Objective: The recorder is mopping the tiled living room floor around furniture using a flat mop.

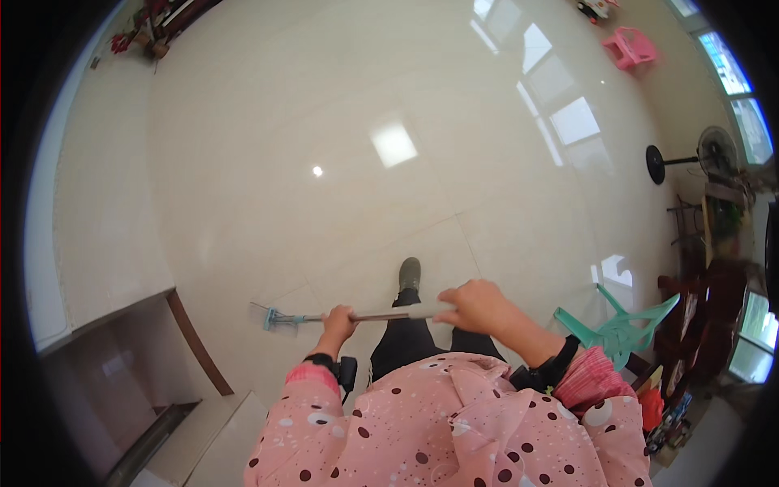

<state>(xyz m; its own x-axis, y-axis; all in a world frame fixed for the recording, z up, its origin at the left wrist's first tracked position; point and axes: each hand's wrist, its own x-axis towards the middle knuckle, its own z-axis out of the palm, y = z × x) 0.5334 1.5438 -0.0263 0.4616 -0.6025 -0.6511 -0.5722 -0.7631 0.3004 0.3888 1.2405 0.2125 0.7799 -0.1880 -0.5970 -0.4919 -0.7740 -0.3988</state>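
A mop with a teal head (269, 318) and a long metal pole (380, 316) stretches across in front of my body. My left hand (339, 322) is wrapped around the pole, partway down toward the head. At the upper end, my right hand (478, 307) has its thumb and fingers around the pale handle grip (423, 311). The mop head is down at the left over the tiled floor (292, 231); its lower part is blurred, so contact cannot be told. My shoe (410, 274) is on the floor just beyond the pole.
A green plastic chair (621, 325) stands close on my right, with dark wooden furniture (700, 316) behind it. Farther along that side are a standing fan (718, 152) and a pink plastic chair (630, 49). A doorway (122, 365) opens at left. Red flowers (122, 42) show far left.
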